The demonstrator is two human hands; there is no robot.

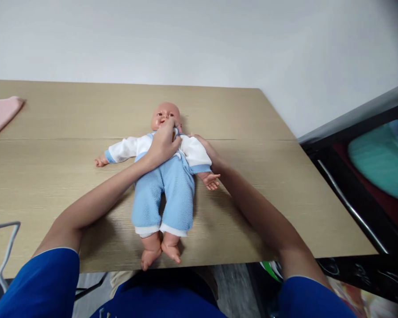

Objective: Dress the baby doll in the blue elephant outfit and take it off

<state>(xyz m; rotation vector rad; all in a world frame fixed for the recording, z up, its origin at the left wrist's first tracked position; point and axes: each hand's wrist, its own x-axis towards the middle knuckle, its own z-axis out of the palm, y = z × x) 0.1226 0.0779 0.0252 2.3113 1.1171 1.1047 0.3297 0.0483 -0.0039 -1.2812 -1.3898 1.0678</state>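
A baby doll (147,187) lies on its back on the wooden table, with its bare feet toward me. It wears fluffy light-blue overalls and a white top with blue cuffs. My left hand (165,143) is at the doll's upper chest, just under its chin, with thumb and fingers closed on the clothing near the collar. My right hand (209,149) lies against the outer side of the doll's white sleeve (196,152), by the shoulder. Its fingers are mostly hidden behind that sleeve.
At the far left of the table (53,176) lies a folded pink cloth (1,115). A bent grey metal rod (9,251) stands at the near left. Beyond the table's right edge is a black rack (338,185) with a blurred teal item (381,161). A white wall rises behind.
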